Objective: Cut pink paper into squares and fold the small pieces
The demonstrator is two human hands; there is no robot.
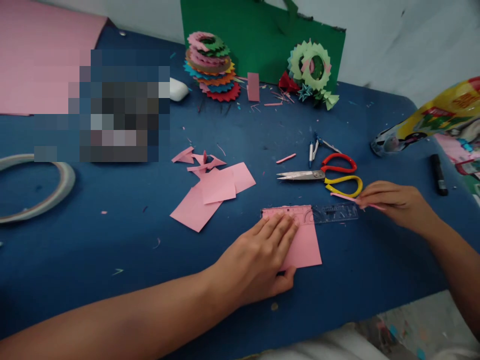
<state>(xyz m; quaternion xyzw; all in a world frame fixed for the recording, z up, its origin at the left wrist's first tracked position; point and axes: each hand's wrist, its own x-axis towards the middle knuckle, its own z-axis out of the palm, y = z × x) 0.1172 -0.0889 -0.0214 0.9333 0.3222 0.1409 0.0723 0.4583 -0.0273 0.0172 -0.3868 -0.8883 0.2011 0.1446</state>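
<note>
My left hand (264,250) lies flat, its fingertips pressing a clear plastic ruler (335,212) onto a pink sheet of paper (305,247). The ruler runs along the sheet's far edge and sticks out past it to the right. Between the fingers of my right hand (395,205) is a thin pink paper strip (344,197), held just beyond the ruler's right end. Scissors (302,175) with one red and one yellow handle lie open behind the ruler. A compass (315,147) rests behind the scissors.
Left of my hands lie pink paper pieces (197,207) and a folded pink paper shape (204,160). A tape roll (67,180) is at far left. Paper ring stacks (213,70) stand before a green board (258,45). A bottle (427,117) and black marker (438,175) are at right.
</note>
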